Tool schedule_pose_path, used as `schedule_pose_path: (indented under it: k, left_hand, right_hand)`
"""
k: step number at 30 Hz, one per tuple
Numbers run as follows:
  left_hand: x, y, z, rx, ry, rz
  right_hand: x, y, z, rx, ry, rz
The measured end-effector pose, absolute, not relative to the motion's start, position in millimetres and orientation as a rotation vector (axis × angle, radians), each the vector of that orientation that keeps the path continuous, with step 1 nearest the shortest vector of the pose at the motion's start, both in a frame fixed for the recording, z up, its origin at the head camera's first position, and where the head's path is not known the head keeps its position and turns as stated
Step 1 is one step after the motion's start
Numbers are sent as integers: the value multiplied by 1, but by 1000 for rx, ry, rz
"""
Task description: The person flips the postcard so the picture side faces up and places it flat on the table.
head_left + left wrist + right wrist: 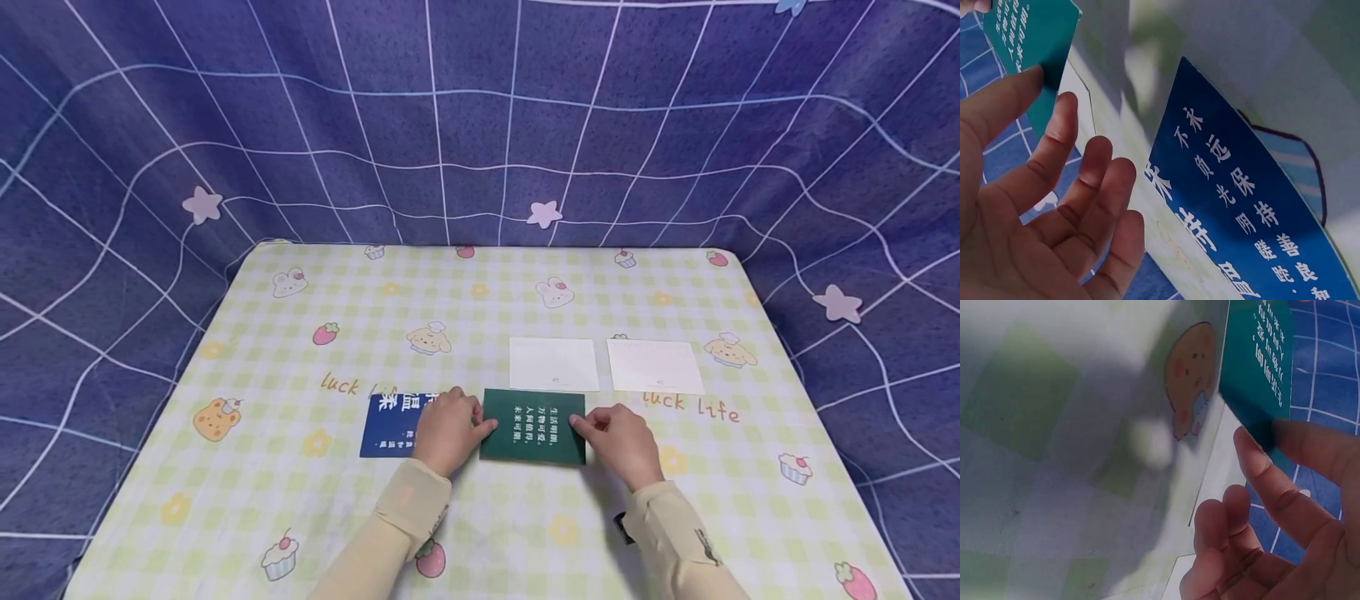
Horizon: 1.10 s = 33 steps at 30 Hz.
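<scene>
Green, white-lettered rectangular card point(534, 427) is what I have in hand, just right of midway between the left and right edges of the cloth-covered bench point(495, 533). My left hand point(450, 429) pinches its left end and my right hand point(622, 443) its right end; the other fingers point(1097, 164) curl loosely round nothing. How far it clears the bench I cannot tell. Toward the left edge lies a blue, white-lettered card point(385, 432), partly hidden by my left hand. On the far-edge side lie a white rectangular card point(553, 364) and, nearer the right edge, a second white card point(655, 365). I judge the step to be two-handed positioning of the green piece; the next move calls for both hands travelling level, so it doesn't bow.
</scene>
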<state>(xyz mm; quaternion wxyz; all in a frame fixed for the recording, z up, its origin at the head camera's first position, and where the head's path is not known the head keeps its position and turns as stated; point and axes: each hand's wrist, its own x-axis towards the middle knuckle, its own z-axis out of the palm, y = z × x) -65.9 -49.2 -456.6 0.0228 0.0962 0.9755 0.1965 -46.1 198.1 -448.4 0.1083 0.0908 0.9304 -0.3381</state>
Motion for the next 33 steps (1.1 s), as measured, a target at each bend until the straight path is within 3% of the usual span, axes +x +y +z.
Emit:
schedule_pose_path:
  k: [33]
  left_hand:
    - [-65, -38, -466, 272, 3121, 242]
  right_hand:
    - [-58, 184, -460, 259, 2808, -739]
